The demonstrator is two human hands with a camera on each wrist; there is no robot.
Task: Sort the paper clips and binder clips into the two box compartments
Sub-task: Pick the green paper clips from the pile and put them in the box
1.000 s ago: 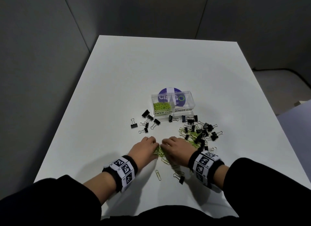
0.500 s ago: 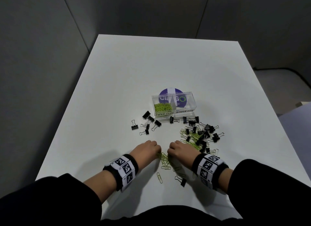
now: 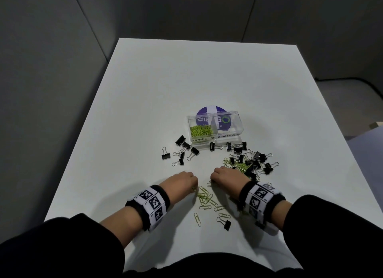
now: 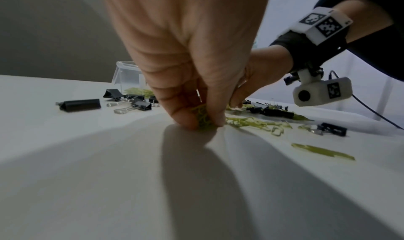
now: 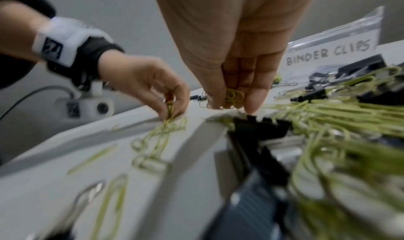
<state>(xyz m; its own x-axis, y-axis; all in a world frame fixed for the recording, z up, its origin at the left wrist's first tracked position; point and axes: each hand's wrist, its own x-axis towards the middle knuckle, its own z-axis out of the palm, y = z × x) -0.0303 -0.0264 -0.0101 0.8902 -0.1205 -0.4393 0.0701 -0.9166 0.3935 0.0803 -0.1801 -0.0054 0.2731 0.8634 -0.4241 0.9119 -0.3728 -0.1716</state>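
Left hand (image 4: 186,57) pinching wiry green paper clips (image 4: 202,117) against white table (image 3: 165,81), right hand (image 5: 236,41) pinching another cluster (image 5: 233,96), glossy black binder clips (image 3: 253,161) beside clear plastic box (image 3: 215,127)

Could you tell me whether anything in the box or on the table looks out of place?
Nothing looks damaged. The box holds only green paper clips in its "PAPER CLIPS" side; the "BINDER CLIPS" side looks empty, and the black binder clips lie mixed with loose paper clips on the table.

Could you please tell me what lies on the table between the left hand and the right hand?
In the head view, loose green paper clips lie on the table between the left hand and right hand.
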